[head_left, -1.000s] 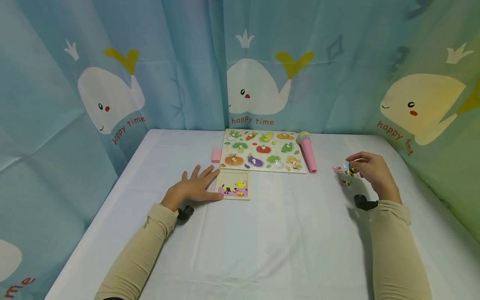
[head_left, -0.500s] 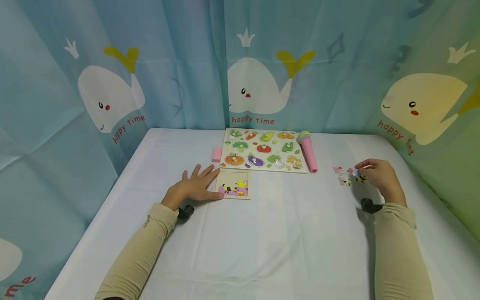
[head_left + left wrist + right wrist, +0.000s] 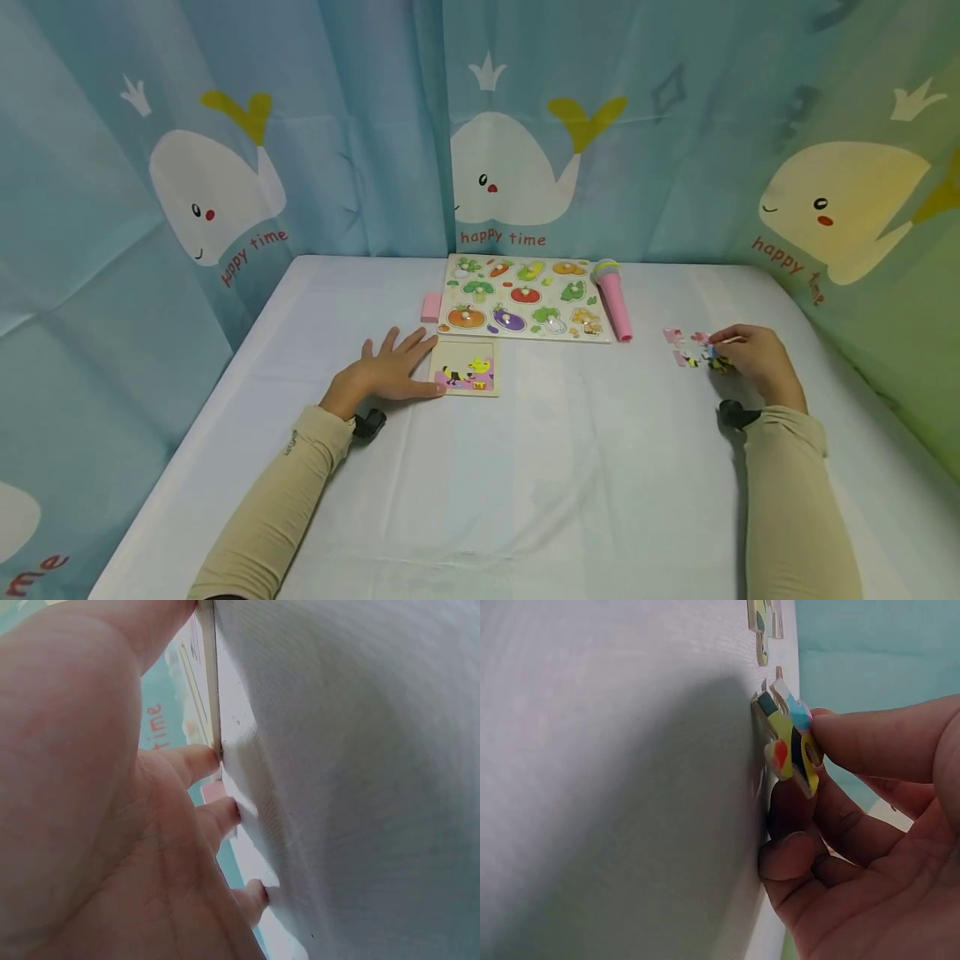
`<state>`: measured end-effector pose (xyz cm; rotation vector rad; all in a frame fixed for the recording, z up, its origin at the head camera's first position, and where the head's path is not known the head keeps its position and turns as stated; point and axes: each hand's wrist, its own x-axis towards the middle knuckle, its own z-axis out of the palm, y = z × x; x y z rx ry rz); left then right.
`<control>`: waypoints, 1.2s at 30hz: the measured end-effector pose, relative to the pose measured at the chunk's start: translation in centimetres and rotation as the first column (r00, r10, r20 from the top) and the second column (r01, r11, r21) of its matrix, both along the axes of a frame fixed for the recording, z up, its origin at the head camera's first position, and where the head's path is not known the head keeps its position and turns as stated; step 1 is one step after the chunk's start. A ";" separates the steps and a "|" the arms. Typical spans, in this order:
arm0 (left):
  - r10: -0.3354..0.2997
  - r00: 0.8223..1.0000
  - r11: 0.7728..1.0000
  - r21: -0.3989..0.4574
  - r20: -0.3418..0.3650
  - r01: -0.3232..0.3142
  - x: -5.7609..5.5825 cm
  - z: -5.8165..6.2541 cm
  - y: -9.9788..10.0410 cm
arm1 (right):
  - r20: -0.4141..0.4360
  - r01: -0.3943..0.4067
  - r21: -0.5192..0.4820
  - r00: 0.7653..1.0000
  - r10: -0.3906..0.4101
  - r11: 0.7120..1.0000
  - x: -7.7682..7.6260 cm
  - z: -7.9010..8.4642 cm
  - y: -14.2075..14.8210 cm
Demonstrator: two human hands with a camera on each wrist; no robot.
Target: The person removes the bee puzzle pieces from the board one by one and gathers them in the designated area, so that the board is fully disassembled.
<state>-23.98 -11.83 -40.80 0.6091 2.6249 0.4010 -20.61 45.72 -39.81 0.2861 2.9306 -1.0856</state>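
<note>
My left hand point(image 3: 386, 372) lies spread on the table, its thumb and a finger touching the left side of a small wooden puzzle board point(image 3: 460, 350). Colourful pieces fill the board's lower half, while bare wood shows above. At the right, my right hand point(image 3: 761, 358) pinches a puzzle piece point(image 3: 799, 742) between thumb and fingers. That piece is yellow, black and blue with a red spot, and it stands tilted close to the tabletop in the right wrist view. Several loose puzzle pieces point(image 3: 686, 359) lie just left of this hand.
A vegetable peg puzzle point(image 3: 491, 329) lies behind the small board. Beside its right edge is a pink toy microphone point(image 3: 615, 308), and a pink block point(image 3: 431, 307) sits at its left. A whale-print curtain point(image 3: 390, 167) hangs along the table's back and sides.
My right hand has shifted right and nearer to me from above the loose pieces, bringing its piece down close to the table. The left hand stays on the board's edge.
</note>
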 end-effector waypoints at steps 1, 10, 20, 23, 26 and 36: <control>-0.001 1.000 1.000 0.004 0.000 0.001 0.0 0.0 0.0 | 0.000 0.004 -0.001 1.000 -0.004 1.000 0.0 -0.1 0.0; -0.004 1.000 1.000 -0.004 -0.002 0.004 0.2 0.5 0.2 | 0.044 0.058 -0.030 0.997 -0.057 0.998 -0.1 -0.4 0.2; 0.001 1.000 1.000 -0.015 -0.013 -0.001 0.2 0.4 0.1 | 0.045 0.125 -0.050 0.991 -0.123 0.991 0.0 -0.1 -0.4; 0.001 1.000 1.000 -0.018 -0.014 -0.001 0.2 0.3 0.1 | 0.060 0.162 -0.074 0.986 -0.158 0.984 0.0 0.2 -0.7; 0.001 1.000 1.000 -0.017 -0.013 -0.001 0.2 0.4 0.1 | 0.055 0.166 -0.072 0.985 -0.163 0.983 -0.1 0.6 -1.2; 0.001 1.000 1.000 -0.017 -0.010 -0.001 0.2 0.4 0.1 | -0.072 0.057 -0.007 0.996 -0.058 0.998 -0.6 1.6 -3.4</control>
